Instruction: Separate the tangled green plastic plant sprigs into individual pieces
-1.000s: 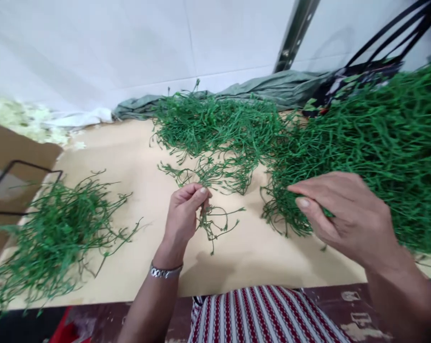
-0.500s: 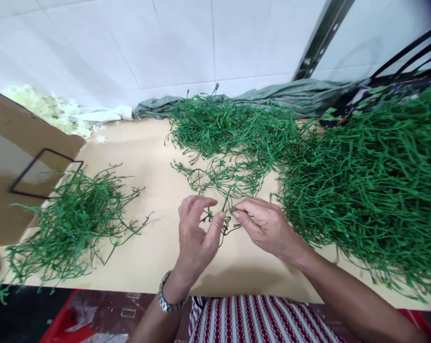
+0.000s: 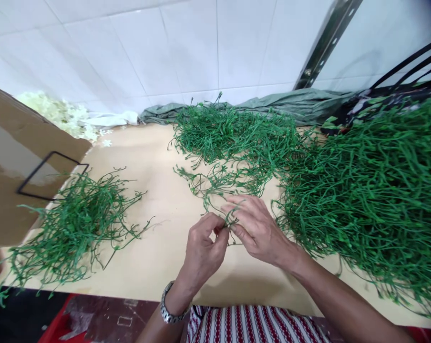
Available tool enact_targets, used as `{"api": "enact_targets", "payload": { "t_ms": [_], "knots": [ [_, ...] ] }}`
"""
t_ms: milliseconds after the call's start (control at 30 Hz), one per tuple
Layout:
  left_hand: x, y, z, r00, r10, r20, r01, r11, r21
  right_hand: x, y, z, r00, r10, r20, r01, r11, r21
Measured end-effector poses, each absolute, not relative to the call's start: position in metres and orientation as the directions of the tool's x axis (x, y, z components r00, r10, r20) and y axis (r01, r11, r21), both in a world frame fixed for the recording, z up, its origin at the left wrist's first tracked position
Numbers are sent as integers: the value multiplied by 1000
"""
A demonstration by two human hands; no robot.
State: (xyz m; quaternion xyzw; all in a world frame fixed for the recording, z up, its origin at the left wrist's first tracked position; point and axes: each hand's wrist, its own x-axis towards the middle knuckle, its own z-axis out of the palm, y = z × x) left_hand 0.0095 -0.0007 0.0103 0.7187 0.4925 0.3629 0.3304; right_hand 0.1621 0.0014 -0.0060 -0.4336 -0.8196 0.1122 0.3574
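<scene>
A small craft workshop: heaps of green plastic stems [image 3: 373, 190] on a worktable [image 3: 158, 190] against a white-tiled wall [image 3: 165, 47]

Bright, even overhead light. Soft shadows under the hands on the tabletop [image 3: 158, 247]. Mild glare on the wall tiles [image 3: 187, 43]. Wide-angle bending at frame edges; corners slightly soft, center sharp.

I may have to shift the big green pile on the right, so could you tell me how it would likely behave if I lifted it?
The pile is thin, curling stems, so it would probably flop and sag. The strands interlock, so they would likely drag neighbours along in clumps. Loose ends trail over the table edge, so some may snag or drop.
</scene>
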Motion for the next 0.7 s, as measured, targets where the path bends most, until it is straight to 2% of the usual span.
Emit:
{"api": "enact_targets", "payload": {
  "t_ms": [100, 200, 300, 400, 467, 567, 700],
  "knots": [
    [8, 1, 15, 293, 946, 139, 448, -264, 854, 164, 5, -8, -437, 744, 505, 511, 668, -541],
    [5, 7, 18, 323, 945, 59, 402, -193, 895, 162, 7, -9, -435, 742, 510, 523, 670, -527],
    [3, 13, 20, 420, 903, -87, 294, -45, 955, 161, 8, -9, -470, 710, 523, 489, 704, -516],
    [1, 19, 17, 446, 864, -234, 222, 147, 964, 161, 9, -9, -412, 713, 567, 448, 701, -556],
    [0, 22, 12, 443, 847, -293, 179, 237, 955, 160, 10, -9, -372, 700, 610, 455, 710, -537],
    [-1, 27, 7, 453, 854, -256, 131, 220, 967, 157, 11, -10, -341, 704, 624, 438, 706, -557],
    [2, 37, 11, 515, 841, -166, 99, 134, 986, 154, 13, -10, -248, 826, 506, 345, 563, -751]
  ]
}}
